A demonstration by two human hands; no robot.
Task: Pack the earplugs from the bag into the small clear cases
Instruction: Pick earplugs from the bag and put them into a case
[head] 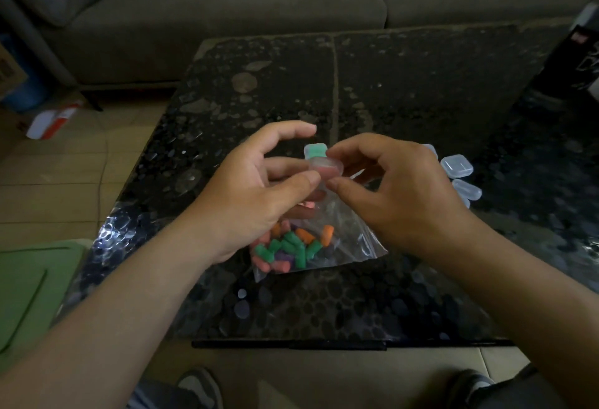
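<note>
Together the left hand (pixel 259 191) and right hand (pixel 402 194) pinch a small clear plastic case (pixel 325 167) with something pink inside. They hold it just above the clear plastic bag (pixel 356 240) of coloured foam earplugs (pixel 291 246) on the dark speckled table (pixel 405 84), likely to snap it shut.

The left grip (pixel 256 194) and right grip (pixel 398 197) are bare, as are the forearms. Below the tabletop (pixel 421 90) show grey-white sneakers (pixel 199 387) and dark grey trousers (pixel 152 397).

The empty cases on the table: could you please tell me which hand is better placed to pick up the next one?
Probably the right hand: the empty cases lie on the table just beside it, whereas the left hand is farther off. Both now pinch one pink-filled case.
</note>
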